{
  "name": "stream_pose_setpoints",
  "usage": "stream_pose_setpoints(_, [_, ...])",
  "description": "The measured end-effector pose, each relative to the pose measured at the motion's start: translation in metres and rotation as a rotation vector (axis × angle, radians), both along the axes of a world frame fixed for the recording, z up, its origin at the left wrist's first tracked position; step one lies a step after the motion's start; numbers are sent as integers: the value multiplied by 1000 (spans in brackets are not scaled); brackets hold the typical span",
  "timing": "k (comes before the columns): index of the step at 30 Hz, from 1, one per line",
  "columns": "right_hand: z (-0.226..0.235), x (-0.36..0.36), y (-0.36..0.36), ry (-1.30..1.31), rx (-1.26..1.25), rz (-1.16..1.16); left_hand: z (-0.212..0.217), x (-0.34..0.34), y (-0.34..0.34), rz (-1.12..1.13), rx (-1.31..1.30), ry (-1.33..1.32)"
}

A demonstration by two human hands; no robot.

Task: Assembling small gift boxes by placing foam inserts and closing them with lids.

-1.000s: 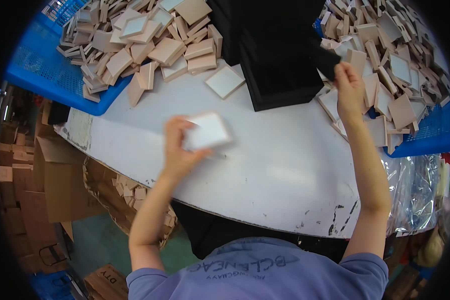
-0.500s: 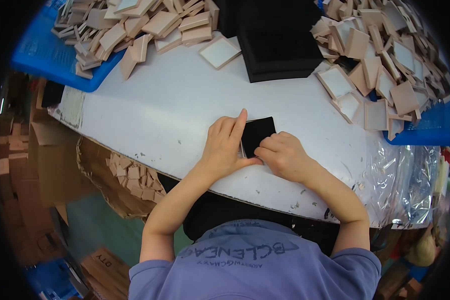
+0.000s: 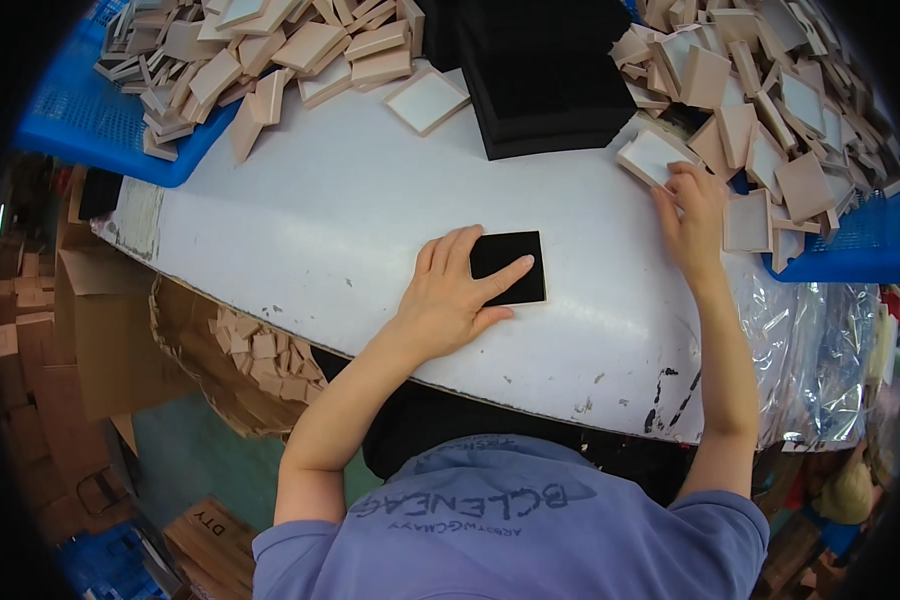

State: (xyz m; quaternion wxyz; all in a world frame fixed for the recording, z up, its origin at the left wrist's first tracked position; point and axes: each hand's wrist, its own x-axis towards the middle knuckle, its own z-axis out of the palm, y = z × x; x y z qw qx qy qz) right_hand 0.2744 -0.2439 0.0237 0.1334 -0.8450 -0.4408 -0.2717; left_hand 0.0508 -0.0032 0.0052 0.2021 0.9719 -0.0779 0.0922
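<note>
1 black square pad [image 3: 510, 262], flat, matte | left hand [image 3: 448, 300] fingers spread flat on pad | right hand [image 3: 692, 215] right of pad, fingertips pinching 1 white-faced tile [image 3: 652, 156] | 2 blue trays [image 3: 100, 130]

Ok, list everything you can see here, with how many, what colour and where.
table: one, white, centre.
black square: one, flat on the table, under the left hand.
black stack: one pile of dark pads, top centre.
tan tiles left: many, heaped over the blue tray, top left.
tan tiles right: many, heaped top right.
white tile: one, beside the black stack.
blue trays: two, under the heaps.
cardboard boxes: several, brown, on the floor at left.
plastic sheet: clear, at the table's right end.
left hand: pressing on the black square.
right hand: touching tiles of the right heap.
</note>
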Motion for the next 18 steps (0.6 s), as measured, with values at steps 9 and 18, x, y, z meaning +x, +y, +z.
stream_pose_setpoints(9, [-7,-68,-13,1528,746,-131,8,-14,6,3,81,122])
stream_pose_setpoints(18, [11,-50,28,621,-177,343,3,-17,12,36,61,82])
